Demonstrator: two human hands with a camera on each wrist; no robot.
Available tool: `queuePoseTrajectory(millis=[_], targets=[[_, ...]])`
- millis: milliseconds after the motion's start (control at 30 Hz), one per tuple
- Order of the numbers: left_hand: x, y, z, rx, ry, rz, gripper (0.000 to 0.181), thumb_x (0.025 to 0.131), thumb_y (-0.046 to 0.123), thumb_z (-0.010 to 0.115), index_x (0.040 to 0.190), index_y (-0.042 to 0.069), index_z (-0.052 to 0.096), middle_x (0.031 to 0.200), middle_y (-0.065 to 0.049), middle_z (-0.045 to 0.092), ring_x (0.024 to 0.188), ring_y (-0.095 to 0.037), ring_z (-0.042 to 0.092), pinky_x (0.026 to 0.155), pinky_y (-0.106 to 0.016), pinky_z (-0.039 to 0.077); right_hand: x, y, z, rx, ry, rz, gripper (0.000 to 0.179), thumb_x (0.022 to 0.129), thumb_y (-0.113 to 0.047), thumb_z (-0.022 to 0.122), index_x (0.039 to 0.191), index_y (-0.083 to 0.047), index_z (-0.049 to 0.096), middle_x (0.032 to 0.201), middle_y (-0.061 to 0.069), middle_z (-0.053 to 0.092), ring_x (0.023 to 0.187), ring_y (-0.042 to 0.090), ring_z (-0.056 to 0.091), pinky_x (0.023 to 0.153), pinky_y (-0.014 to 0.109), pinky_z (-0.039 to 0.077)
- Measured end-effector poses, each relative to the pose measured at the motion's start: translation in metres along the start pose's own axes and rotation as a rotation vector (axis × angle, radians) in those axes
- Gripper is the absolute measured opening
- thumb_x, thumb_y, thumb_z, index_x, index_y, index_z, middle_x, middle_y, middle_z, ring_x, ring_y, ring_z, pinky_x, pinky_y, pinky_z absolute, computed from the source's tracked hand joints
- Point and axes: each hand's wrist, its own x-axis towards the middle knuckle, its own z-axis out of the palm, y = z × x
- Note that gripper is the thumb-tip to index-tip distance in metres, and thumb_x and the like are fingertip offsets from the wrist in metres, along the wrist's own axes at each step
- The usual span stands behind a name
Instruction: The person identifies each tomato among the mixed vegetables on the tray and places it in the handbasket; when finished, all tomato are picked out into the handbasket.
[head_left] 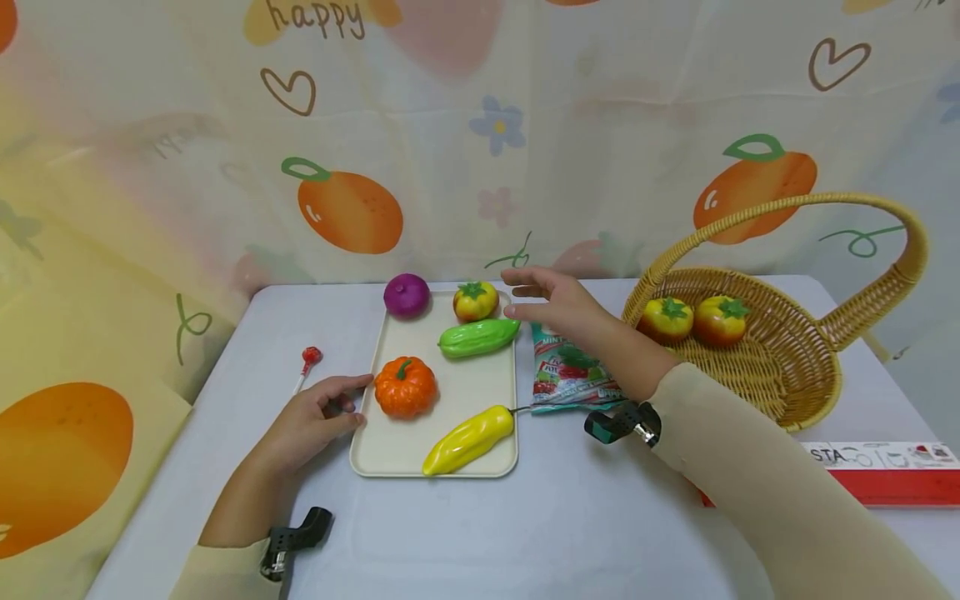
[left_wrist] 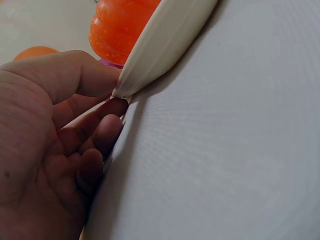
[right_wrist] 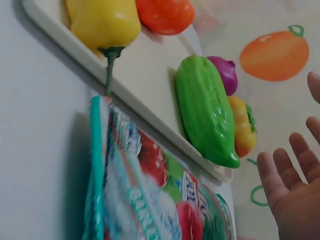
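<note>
My left hand point(head_left: 315, 421) is at the left edge of a cream tray point(head_left: 438, 433), pinching its rim between thumb and fingertips in the left wrist view. On the tray lie an orange toy pumpkin point(head_left: 405, 387), a yellow chili pepper point(head_left: 468, 439), a green cucumber-like vegetable point(head_left: 478, 337) and a yellow-red tomato point(head_left: 476, 302). A purple onion point(head_left: 407, 296) sits at the far left corner. My right hand point(head_left: 558, 304) hovers by the far right corner, fingers loosely extended with nothing in them. Under the right forearm is a teal candy bag point(head_left: 570, 371).
A wicker basket point(head_left: 806, 392) with a tall handle stands at the right, holding two yellow-red tomatoes point(head_left: 720, 321). A red lollipop point(head_left: 311, 356) lies left of the tray. A red and white box point(head_left: 892, 483) is at the right front. A printed cloth point(head_left: 450, 125) hangs behind the table.
</note>
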Motion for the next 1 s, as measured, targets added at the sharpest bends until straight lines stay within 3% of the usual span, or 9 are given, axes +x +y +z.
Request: queuePoseTrajectory(millis=[167,600,833,1000], targets=[[-0.002,0.000,-0.001,0.009,0.004,0.003,0.055,0.096,0.012,0.081,0.148,0.012,0.064,0.111,-0.012,0.063,0.100,-0.029,0.052,0.072,-0.023,0.048,0.014,0.001,0.009,0.024,0.048,0.002,0.060,0.100,-0.022,0.078,0.155,-0.015,0.055,0.157,0.003,0.054,0.145,0.027,0.048,0.116,0.051,0.043],[-0.002,0.000,-0.003,0.007,0.003,0.007,0.056,0.096,0.012,0.081,0.149,0.011,0.064,0.111,-0.012,0.063,0.100,-0.029,0.052,0.071,-0.023,0.048,0.046,0.008,0.022,-0.025,0.065,0.013,0.065,0.098,-0.021,0.079,0.157,-0.015,0.053,0.161,0.009,0.050,0.147,0.030,0.045,0.118,0.053,0.040],[0.000,-0.001,-0.001,0.000,0.002,0.017,0.055,0.096,0.012,0.081,0.148,0.011,0.064,0.110,-0.012,0.063,0.099,-0.029,0.053,0.071,-0.023,0.048,0.057,0.010,0.028,-0.034,0.089,0.050,0.068,0.096,-0.023,0.082,0.158,-0.018,0.053,0.159,0.002,0.051,0.148,0.027,0.045,0.118,0.049,0.040],[0.001,-0.002,0.000,-0.001,0.002,0.020,0.055,0.095,0.010,0.081,0.147,0.010,0.065,0.109,-0.013,0.063,0.099,-0.029,0.053,0.071,-0.023,0.048,0.065,0.014,0.033,-0.023,0.084,0.081,0.068,0.095,-0.022,0.083,0.156,-0.015,0.055,0.160,0.007,0.050,0.147,0.031,0.045,0.118,0.048,0.040]])
